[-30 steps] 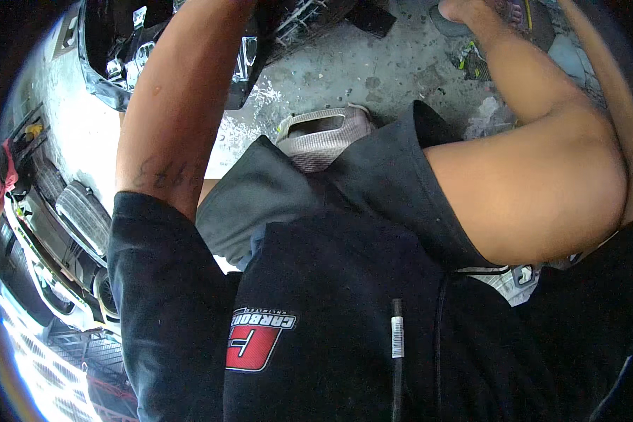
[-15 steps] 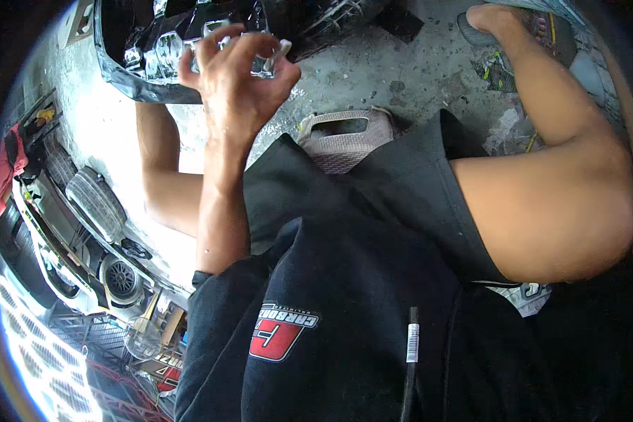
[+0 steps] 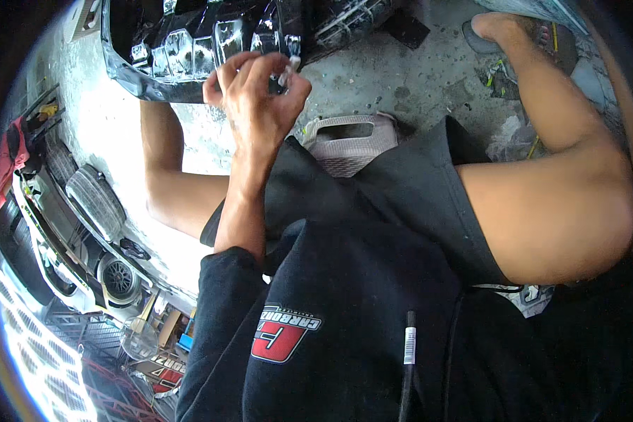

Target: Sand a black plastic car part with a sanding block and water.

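Note:
My left hand [image 3: 257, 102] is at the near edge of a glossy black moulded panel [image 3: 190, 49], its fingers curled on a small pale piece [image 3: 292, 67] that I cannot identify. Whether the hand touches the panel is unclear. The panel's top runs out of the picture. My right hand is not in view. Beneath me, between my legs, shows a beige perforated plastic stool [image 3: 352, 141] with an oblong handle opening.
My bent legs frame the stool. A dark flat scrap [image 3: 406, 28] lies on the stained concrete floor [image 3: 436, 77]. At the left are a tire [image 3: 95, 204], a spoked wheel [image 3: 119, 278], a white car body part [image 3: 63, 281] and red cloth [image 3: 7, 169]. Bright ceiling lights show lower left.
My left hand has come down from the top edge into full view, fingers curled on the pale piece, then shifted slightly right and down. The whole view has also shifted a little.

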{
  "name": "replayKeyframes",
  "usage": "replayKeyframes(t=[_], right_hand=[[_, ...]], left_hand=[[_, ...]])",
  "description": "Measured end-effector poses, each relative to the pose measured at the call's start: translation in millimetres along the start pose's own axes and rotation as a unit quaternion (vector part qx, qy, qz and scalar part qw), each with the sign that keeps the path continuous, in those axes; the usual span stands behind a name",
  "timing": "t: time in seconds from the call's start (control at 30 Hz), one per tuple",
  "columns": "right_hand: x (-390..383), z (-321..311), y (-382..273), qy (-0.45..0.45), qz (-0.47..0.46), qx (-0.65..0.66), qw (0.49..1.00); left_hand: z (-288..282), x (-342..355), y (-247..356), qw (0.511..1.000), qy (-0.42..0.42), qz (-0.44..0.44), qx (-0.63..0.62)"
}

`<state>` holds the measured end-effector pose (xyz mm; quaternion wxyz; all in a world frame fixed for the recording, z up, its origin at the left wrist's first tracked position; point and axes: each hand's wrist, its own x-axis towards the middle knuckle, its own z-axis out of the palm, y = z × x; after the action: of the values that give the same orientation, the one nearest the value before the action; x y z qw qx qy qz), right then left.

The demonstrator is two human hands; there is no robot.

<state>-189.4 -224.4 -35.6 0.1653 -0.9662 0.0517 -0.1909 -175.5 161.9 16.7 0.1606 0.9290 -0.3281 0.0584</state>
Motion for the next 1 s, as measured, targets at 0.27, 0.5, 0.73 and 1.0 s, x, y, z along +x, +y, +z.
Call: replayKeyframes(t=[0.27, 0.5, 0.73, 1.0], right_hand=[[0.4, -1.9, -3.6, 0.004, -0.006, 0.005, 1.0], [5.5, -9.9, -3.2, 0.013, -0.011, 0.001, 1.0], [19.7, -34.1, -8.9, 0.008, -0.044, -0.008, 0.999], [76.3, -52.7, 8.5, -0.006, -0.081, 0.011, 0.997]], left_hand=[[3.9, 9.5, -1.9, 1.0, 0.003, -0.023, 0.015], [4.7, 23.1, 1.2, 0.999, 0.027, 0.035, -0.002], [17.2, 129.8, 55.6, 0.985, 0.011, 0.17, 0.006], [39.2, 147.9, 57.9, 0.985, 0.035, 0.169, 0.016]])
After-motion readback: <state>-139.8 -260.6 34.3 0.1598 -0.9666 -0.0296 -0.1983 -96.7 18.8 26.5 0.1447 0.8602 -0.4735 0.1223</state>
